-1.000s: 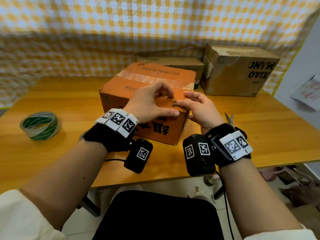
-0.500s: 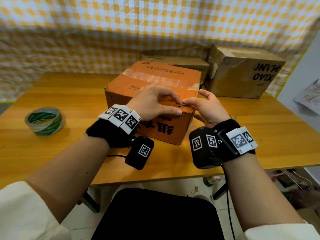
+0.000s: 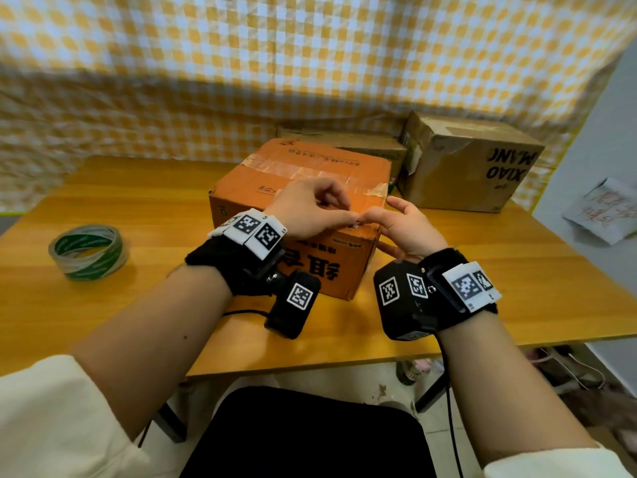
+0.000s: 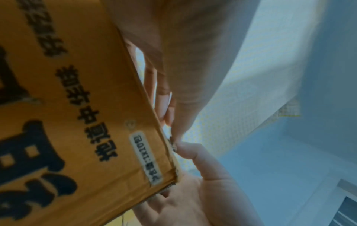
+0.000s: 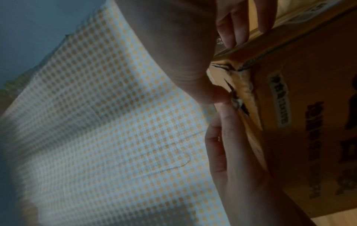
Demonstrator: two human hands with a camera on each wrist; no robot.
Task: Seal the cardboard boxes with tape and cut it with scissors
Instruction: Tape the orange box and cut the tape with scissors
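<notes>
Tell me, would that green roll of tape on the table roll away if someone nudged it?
Probably not as it lies: the tape roll rests flat on its side on the table, so a nudge would likely slide it. Stood on edge, its round shape could roll. It looks like a hollow ring, so probably light.

Tape roll (image 3: 88, 251) left of the box (image 3: 310, 170) — two boxes (image 3: 472, 160) behind it.

Obscured and cropped items

Low brown box (image 3: 344, 141): mostly hidden behind orange box (image 3: 310, 167). Paper sheet (image 3: 610, 215): cut by right edge, writing illegible. Orange box's label (image 4: 146, 159): blurred.
</notes>
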